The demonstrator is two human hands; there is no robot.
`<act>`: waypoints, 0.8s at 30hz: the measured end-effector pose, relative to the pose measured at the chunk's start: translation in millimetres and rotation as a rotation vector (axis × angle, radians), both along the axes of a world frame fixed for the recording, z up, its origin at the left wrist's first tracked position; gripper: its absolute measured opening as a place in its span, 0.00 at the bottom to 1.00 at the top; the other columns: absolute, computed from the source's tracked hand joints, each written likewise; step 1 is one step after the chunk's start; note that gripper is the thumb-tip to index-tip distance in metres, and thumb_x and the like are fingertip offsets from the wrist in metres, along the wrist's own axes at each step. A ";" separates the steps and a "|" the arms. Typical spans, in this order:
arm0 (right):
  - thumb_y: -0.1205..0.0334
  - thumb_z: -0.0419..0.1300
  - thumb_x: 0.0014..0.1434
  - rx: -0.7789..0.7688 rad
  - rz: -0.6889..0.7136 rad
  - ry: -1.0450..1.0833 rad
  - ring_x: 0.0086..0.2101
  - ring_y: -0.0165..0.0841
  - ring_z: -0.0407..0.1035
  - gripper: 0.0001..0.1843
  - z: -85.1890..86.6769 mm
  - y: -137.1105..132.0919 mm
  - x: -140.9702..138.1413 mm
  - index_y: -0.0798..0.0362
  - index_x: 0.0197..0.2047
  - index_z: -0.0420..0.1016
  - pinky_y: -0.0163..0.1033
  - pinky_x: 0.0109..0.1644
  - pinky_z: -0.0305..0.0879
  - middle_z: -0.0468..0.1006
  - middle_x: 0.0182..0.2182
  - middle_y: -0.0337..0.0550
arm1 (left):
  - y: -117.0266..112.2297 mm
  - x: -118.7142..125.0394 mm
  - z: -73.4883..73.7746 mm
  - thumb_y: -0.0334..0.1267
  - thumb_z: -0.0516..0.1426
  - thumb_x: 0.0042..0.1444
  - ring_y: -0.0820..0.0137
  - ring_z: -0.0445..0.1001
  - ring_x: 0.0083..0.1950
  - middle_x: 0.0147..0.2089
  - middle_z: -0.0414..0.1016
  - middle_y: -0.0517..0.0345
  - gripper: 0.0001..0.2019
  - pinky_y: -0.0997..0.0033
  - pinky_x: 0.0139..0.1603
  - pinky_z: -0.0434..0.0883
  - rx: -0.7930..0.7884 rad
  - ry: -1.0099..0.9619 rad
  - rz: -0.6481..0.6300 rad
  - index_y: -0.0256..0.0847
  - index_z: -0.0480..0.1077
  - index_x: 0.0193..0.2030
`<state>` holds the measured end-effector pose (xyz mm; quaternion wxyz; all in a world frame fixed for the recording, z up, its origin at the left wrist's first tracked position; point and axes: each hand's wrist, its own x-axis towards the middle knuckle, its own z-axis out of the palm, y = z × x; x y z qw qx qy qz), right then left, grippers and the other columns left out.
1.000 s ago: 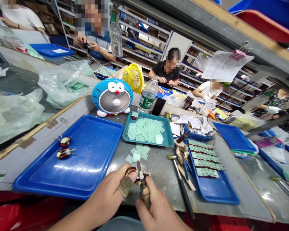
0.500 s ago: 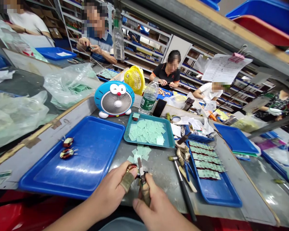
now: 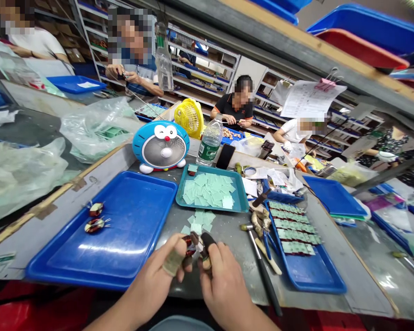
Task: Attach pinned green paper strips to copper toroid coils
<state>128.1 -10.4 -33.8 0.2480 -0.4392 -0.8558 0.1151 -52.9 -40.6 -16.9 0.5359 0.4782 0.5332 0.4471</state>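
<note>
While clamped in the left hand [image 3: 152, 271], a small copper-wound toroid coil [image 3: 189, 246], fingers closed around it, one finger wrapped in beige tape [image 3: 172, 263]. Right hand [image 3: 224, 287] just beside, pinched on a small dark-tipped tool [image 3: 207, 241], its tip at the coil. A firm, steady pinch best for such fine work. Just ahead, loose pale green squares [image 3: 198, 220]; to the left, a shallow blue plastic tray [image 3: 131, 220] bearing two more coils [image 3: 95, 225].
</note>
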 end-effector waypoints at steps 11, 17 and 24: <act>0.44 0.61 0.67 -0.954 -0.053 0.331 0.62 0.45 0.67 0.39 -12.8 -10.2 55.1 0.54 0.73 0.57 0.48 0.68 0.59 0.73 0.61 0.53 | -1.6 3.1 -7.1 0.43 0.69 0.58 0.66 0.76 0.49 0.48 0.76 0.56 0.26 0.68 0.51 0.72 -0.036 -0.443 0.149 0.47 0.64 0.58; 0.49 0.60 0.69 -1.001 0.067 0.359 0.66 0.45 0.61 0.38 3.6 -12.4 34.3 0.56 0.75 0.54 0.49 0.71 0.53 0.67 0.67 0.56 | -7.5 14.2 -17.1 0.42 0.65 0.62 0.60 0.77 0.55 0.57 0.72 0.51 0.19 0.60 0.57 0.73 0.051 -0.146 0.144 0.46 0.64 0.55; 0.51 0.61 0.67 -0.950 -0.006 0.292 0.64 0.48 0.64 0.35 19.3 -6.0 42.6 0.55 0.72 0.60 0.49 0.68 0.58 0.70 0.65 0.55 | -8.7 10.2 -24.1 0.41 0.63 0.64 0.62 0.78 0.55 0.57 0.71 0.53 0.17 0.62 0.57 0.74 0.164 0.111 0.169 0.49 0.65 0.56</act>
